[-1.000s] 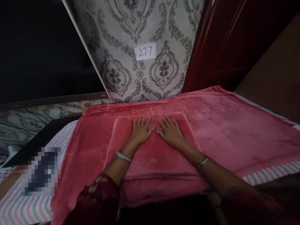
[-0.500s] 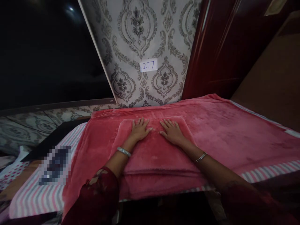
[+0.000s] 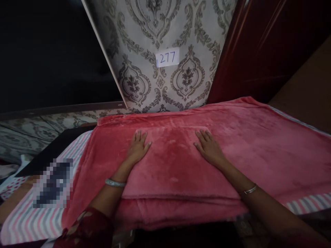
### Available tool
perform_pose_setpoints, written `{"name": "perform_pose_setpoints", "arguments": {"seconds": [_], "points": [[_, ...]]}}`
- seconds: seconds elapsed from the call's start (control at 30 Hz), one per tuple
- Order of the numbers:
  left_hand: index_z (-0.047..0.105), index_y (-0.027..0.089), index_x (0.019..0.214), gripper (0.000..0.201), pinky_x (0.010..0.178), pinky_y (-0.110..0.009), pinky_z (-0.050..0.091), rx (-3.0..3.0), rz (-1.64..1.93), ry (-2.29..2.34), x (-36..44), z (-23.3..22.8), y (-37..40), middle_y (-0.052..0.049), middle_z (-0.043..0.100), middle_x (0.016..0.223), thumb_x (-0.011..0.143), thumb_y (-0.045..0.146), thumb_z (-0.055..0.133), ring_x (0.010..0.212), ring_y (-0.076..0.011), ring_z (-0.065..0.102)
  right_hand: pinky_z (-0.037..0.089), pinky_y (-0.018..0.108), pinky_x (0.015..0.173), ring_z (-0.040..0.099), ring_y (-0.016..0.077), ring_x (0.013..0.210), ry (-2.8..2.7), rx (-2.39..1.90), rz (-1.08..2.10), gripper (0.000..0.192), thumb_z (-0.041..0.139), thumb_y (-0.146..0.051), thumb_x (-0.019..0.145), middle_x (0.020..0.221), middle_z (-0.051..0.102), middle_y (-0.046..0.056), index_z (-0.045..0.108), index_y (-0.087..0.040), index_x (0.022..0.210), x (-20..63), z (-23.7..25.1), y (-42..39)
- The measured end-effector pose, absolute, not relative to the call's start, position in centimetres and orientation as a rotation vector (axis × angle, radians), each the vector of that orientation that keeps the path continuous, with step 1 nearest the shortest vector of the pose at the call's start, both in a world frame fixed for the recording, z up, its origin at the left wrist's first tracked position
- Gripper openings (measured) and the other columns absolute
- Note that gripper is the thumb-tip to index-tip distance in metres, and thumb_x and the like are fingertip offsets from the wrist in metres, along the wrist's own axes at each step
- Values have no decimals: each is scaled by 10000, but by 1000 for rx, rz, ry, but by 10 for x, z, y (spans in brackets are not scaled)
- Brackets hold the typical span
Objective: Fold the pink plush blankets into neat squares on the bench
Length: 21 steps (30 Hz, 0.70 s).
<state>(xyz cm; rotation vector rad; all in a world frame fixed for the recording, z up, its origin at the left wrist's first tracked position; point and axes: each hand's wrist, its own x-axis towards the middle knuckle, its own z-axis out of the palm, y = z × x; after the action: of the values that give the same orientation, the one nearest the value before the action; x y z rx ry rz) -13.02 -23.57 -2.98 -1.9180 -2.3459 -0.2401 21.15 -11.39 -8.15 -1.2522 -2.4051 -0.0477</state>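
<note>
A folded pink plush piece of fabric (image 3: 173, 172) lies flat on a larger pink plush blanket (image 3: 263, 148). My left hand (image 3: 137, 147) rests palm down near the folded piece's far left corner, fingers stretched out. Toward its far right corner lies my right hand (image 3: 209, 146), also flat with fingers extended. Neither hand grips anything. The folded piece shows layered edges on the side nearest me.
Under the blanket is a striped cloth (image 3: 33, 220), with a pixelated dark patch at left. A large black screen (image 3: 51, 55) stands behind on the left. A paper marked 277 (image 3: 167, 57) is on the patterned wall, beside a dark red wooden panel (image 3: 253, 51).
My hands have slid apart across the folded piece, the left one leftward and the right one rightward. The view has moved closer and tilted slightly down.
</note>
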Motion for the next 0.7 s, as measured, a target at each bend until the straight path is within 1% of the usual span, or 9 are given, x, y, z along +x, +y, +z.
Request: {"name": "perform_pose_setpoints", "arguments": {"seconds": [0.1,0.17,0.27,0.4,0.47,0.57,0.63,0.7], "points": [[394,176,1548,667,1193,-537,313,-1882,-254,-2314,-126,-28,-240,-177,287,1654,1004,559,352,1545,-348,206,293,546,1195,284,342,1501,-2400,-1235,-61,671,262,-519,1028,1577,435,159,422,-121,1545,214,-83,-113],[397,164,1546,663,1186,-534,324,-1879,-238,-2304,-123,-26,-242,-191,291,1648,1008,549,347,1543,-349,210,288,540,1193,282,341,1501,-2401,-1246,-57,670,260,-513,1031,1578,431,165,424,-112,1541,214,-82,-114],[403,142,1541,657,1200,-514,300,-1894,-211,-2307,-120,-23,-244,-207,305,1638,1016,531,337,1544,-340,213,273,522,1198,264,327,1510,-2411,-1257,-39,665,261,-502,1035,1592,405,171,409,-102,1546,214,-80,-116],[375,149,1556,649,1216,-489,270,-1909,-201,-2339,-120,-18,-240,-191,294,1647,1019,512,342,1551,-313,199,264,505,1200,239,313,1520,-2438,-1281,13,656,268,-484,1041,1616,362,174,383,-96,1557,212,-71,-115],[355,161,1567,643,1210,-499,276,-1911,-165,-2390,-120,-11,-237,-184,269,1659,1022,500,343,1553,-313,192,288,536,1181,242,328,1518,-2459,-1345,56,644,286,-481,1039,1629,340,166,376,-122,1565,212,-60,-115],[342,198,1578,641,1201,-582,255,-1870,-109,-2477,-113,6,-242,-170,227,1676,1016,505,361,1548,-356,191,318,626,1133,245,375,1513,-2516,-1440,116,629,334,-489,1031,1646,309,151,353,-186,1583,215,-39,-133],[350,209,1576,645,1201,-627,222,-1867,-128,-2437,-99,17,-258,-166,216,1679,1007,510,385,1546,-381,181,293,648,1138,242,382,1513,-2563,-1356,107,620,366,-481,1029,1650,305,136,332,-226,1594,218,-27,-159],[374,214,1566,630,1213,-623,206,-1961,-173,-2290,-76,20,-285,-154,248,1672,1003,493,412,1546,-371,189,241,627,1174,231,364,1520,-2610,-1143,64,609,391,-459,1030,1658,297,104,307,-272,1604,219,-22,-195]]}}
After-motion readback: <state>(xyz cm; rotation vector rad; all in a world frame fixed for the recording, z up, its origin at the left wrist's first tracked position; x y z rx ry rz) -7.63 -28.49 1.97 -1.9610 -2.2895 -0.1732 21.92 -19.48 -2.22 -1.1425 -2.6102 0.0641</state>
